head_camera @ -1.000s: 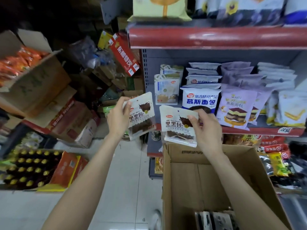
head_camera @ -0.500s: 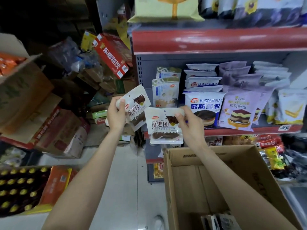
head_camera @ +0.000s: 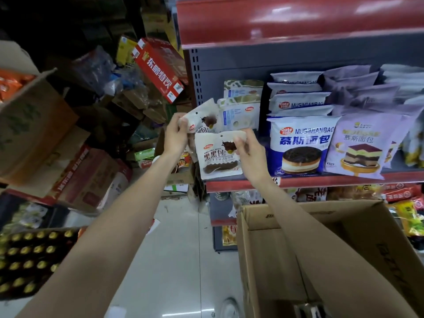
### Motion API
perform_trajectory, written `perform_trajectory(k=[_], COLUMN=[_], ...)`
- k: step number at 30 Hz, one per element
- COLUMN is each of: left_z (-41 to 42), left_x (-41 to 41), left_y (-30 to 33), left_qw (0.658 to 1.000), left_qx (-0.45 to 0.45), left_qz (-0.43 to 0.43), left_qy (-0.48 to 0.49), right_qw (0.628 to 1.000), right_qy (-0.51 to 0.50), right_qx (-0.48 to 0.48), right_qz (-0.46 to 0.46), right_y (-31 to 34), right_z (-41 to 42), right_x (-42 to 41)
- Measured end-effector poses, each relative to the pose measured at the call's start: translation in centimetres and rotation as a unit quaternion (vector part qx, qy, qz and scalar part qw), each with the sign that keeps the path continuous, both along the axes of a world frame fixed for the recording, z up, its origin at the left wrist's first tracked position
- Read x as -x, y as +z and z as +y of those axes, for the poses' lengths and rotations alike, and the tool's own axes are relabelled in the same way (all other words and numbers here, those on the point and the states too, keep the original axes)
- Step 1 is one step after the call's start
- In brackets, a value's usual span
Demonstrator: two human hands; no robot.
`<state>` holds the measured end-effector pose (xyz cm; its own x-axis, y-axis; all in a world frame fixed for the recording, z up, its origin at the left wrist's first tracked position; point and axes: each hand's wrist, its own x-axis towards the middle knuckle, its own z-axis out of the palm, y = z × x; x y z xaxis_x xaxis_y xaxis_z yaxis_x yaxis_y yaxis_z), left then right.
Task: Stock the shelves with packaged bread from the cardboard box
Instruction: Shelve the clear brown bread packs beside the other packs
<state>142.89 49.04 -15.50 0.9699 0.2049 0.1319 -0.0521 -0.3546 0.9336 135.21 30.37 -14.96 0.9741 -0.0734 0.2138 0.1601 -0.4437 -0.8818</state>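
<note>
My left hand [head_camera: 175,136] grips a white packet of dark bread [head_camera: 203,119] by its left edge, tilted, just in front of the shelf's left end. My right hand [head_camera: 249,152] pinches a second, matching bread packet [head_camera: 218,154] at its top right corner, held upright over the red shelf edge [head_camera: 321,181]. The two packets overlap slightly. An open cardboard box [head_camera: 344,260] stands below my right arm, with a few packets showing at its bottom.
The shelf holds white packets [head_camera: 241,111] behind my hands, blue mousse bread bags [head_camera: 300,143] and purple cake bags [head_camera: 360,145] to the right. Stacked cartons [head_camera: 68,157] and a crate of bottles [head_camera: 29,255] fill the left. Pale floor tiles [head_camera: 179,249] lie between.
Both hands have carried their packets up and toward the shelf's left end, closer together. The view has moved nearer the shelf.
</note>
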Motion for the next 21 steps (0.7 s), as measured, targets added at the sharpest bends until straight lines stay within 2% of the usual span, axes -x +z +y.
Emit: perform_trajectory(k=[7,10,13,14,17,21], left_z=[-4.0,-3.8,-2.0,-1.3,-0.1,-0.7], left_x=[-1.0,-1.3,-1.1,-1.0,-0.9,-1.3], left_y=[0.3,-0.4,-0.9,-1.4,-3.4,-4.4], left_qw=[0.992,0.994,0.988,0.988,0.991,0.991], left_qx=[0.003,0.05,0.131,0.125,0.003,-0.001], left_qz=[-0.022,-0.016,0.04,0.054,0.109,0.101], left_qy=[-0.124,-0.092,-0.071,-0.073,-0.076,-0.093], right_qw=[0.994,0.994,0.994,0.993,0.991,0.99], right_qy=[-0.097,-0.095,-0.094,-0.097,-0.112,-0.128], right_qx=[0.023,0.039,0.043,0.043,0.054,0.049], right_qz=[-0.037,-0.037,-0.047,-0.049,-0.041,-0.043], right_y=[-1.3,-1.2,-1.6,-1.6,-1.9,-2.0], right_z=[-1.2,-1.0,-0.6,-0.6,-0.7,-0.2], right_x=[-0.2,-0.5,-0.5,-0.5,-0.2,0.0])
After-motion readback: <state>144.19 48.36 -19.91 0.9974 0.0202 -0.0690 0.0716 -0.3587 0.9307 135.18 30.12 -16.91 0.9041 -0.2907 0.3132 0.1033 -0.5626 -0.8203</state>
